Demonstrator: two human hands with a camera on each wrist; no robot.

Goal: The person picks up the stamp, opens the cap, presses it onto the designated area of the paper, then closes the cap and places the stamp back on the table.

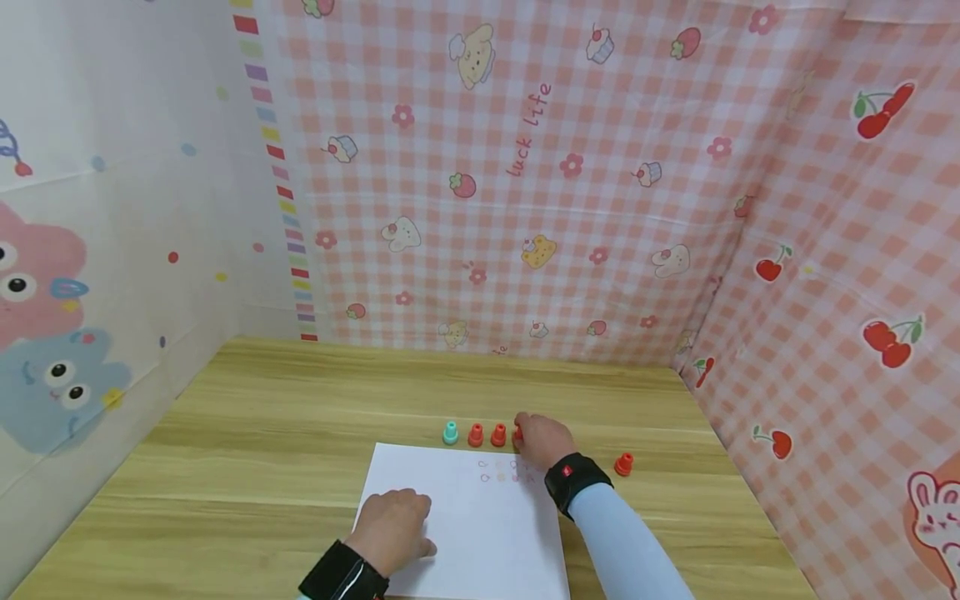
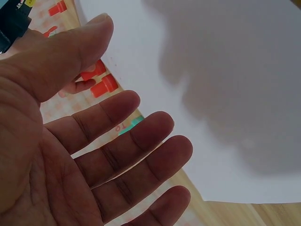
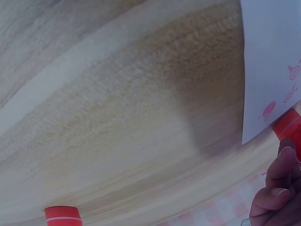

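Observation:
My right hand [image 1: 546, 442] pinches a red stamp [image 1: 517, 434] by its top, at the right end of a short row just beyond the far edge of the white paper [image 1: 465, 525]. In the right wrist view, curled fingers [image 3: 281, 165] lie against that red stamp at the frame's right edge. Two more red stamps [image 1: 476, 435] and a teal stamp [image 1: 450, 432] stand to its left. My left hand [image 1: 393, 529] is over the paper's left part, palm down and holding nothing; the left wrist view shows its fingers [image 2: 155, 127] spread and relaxed. Small pink prints [image 3: 268, 111] mark the paper's far right corner.
Another red stamp [image 1: 624, 465] stands alone on the wooden table [image 1: 247, 467], right of my right wrist. A pink checked cloth [image 1: 495, 208] hangs behind the table, with more patterned cloth at both sides.

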